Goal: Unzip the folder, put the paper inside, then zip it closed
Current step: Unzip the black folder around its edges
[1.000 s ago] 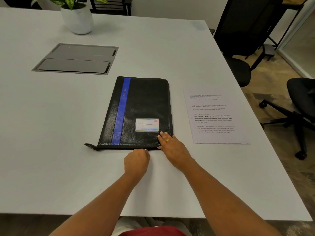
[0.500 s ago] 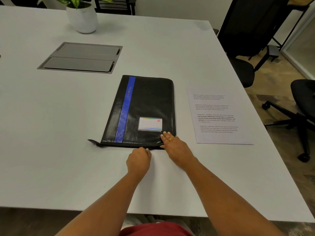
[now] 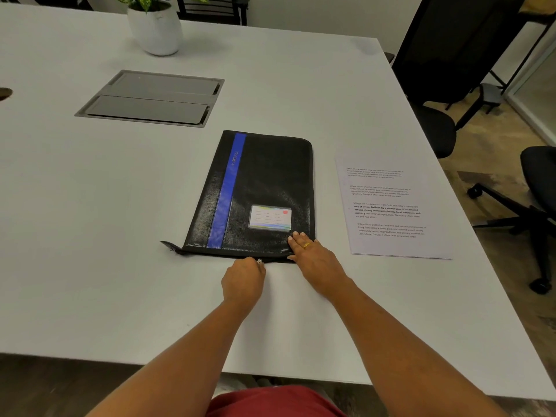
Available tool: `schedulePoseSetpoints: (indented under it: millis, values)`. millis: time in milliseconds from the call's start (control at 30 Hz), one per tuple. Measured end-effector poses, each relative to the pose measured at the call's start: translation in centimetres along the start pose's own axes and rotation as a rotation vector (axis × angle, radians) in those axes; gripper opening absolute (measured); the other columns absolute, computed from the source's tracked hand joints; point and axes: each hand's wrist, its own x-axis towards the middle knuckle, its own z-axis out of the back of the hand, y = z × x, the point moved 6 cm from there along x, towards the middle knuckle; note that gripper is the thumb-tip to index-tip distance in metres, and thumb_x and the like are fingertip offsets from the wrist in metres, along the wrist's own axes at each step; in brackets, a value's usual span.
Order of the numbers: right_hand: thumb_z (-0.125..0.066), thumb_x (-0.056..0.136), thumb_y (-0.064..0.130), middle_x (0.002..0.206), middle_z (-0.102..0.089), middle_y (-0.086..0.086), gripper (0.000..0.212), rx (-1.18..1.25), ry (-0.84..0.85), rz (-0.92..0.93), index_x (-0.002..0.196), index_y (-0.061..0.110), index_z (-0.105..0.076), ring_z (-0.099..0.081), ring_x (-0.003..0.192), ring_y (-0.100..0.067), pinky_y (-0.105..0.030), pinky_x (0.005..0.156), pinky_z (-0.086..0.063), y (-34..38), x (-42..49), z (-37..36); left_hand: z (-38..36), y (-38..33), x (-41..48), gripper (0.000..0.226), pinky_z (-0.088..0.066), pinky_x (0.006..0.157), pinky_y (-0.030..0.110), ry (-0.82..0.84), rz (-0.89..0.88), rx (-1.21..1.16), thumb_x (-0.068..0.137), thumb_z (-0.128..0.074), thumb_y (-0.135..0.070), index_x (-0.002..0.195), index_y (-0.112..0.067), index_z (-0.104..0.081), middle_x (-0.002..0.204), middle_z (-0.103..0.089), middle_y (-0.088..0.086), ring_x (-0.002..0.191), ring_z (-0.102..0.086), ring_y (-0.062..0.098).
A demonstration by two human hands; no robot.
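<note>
A black zip folder (image 3: 264, 182) with a blue stripe and a small label window lies flat on the white table (image 3: 90, 236). My left hand (image 3: 243, 281) is at the folder's near edge and pinches the silver zip pull (image 3: 259, 261). My right hand (image 3: 313, 257), with a ring on one finger, presses flat on the folder's near right corner. A printed sheet of paper (image 3: 391, 206) lies on the table to the right of the folder, apart from it. A short zipper tail sticks out at the folder's near left corner.
A grey cable hatch (image 3: 150, 97) is set into the table behind the folder. A white plant pot (image 3: 156, 28) stands at the far edge. Black office chairs (image 3: 436, 85) stand to the right of the table, whose right edge runs close to the paper.
Both hands stay at the folder's near edge, the left still on the zip pull. The view has shifted a little; the zip pull shows no clear travel.
</note>
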Motion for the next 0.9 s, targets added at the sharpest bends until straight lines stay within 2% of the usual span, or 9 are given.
schedulePoseSetpoints:
  millis: [167,367,533,900]
  values:
    - [-0.03,0.1,0.028,0.157,-0.014,-0.006,0.051,-0.011,-0.007,0.004,0.147,0.014,-0.014,-0.013,0.146,-0.02,-0.034,0.117,-0.019,0.1,-0.2,0.3,0.0,0.1,0.1,0.042,-0.054,0.077,0.036,-0.001,-0.026,0.01,0.098,-0.034,-0.034,0.089,-0.005,-0.064,0.087,-0.07,0.014,0.08,-0.068,0.03]
    - [-0.024,0.1,0.035,0.156,-0.016,-0.012,0.054,-0.176,0.052,0.113,0.147,0.009,-0.014,-0.02,0.144,-0.026,-0.036,0.116,-0.021,0.4,-0.1,2.1,0.7,-0.3,-0.5,0.045,-0.046,0.079,0.034,-0.016,-0.1,0.156,0.1,-0.028,-0.034,0.1,-0.006,-0.062,0.105,-0.065,0.014,0.098,-0.061,0.032]
    - [-0.023,0.101,0.032,0.156,-0.012,-0.014,0.054,-0.225,0.106,0.131,0.147,0.008,-0.01,-0.018,0.144,-0.028,-0.04,0.112,-0.029,0.5,-0.2,1.8,0.7,-0.3,-0.8,0.044,-0.046,0.077,0.034,-0.015,-0.11,0.148,0.1,-0.028,-0.033,0.097,-0.006,-0.063,0.104,-0.065,0.014,0.097,-0.061,0.032]
    - [-0.022,0.101,0.034,0.157,-0.013,-0.008,0.052,-0.195,0.073,0.1,0.147,0.013,-0.013,-0.017,0.145,-0.022,-0.038,0.11,-0.032,0.4,-0.1,1.3,0.9,0.2,-0.5,0.043,-0.045,0.079,0.034,0.008,-0.076,0.114,0.1,-0.03,-0.032,0.098,-0.005,-0.063,0.105,-0.064,0.015,0.098,-0.06,0.032]
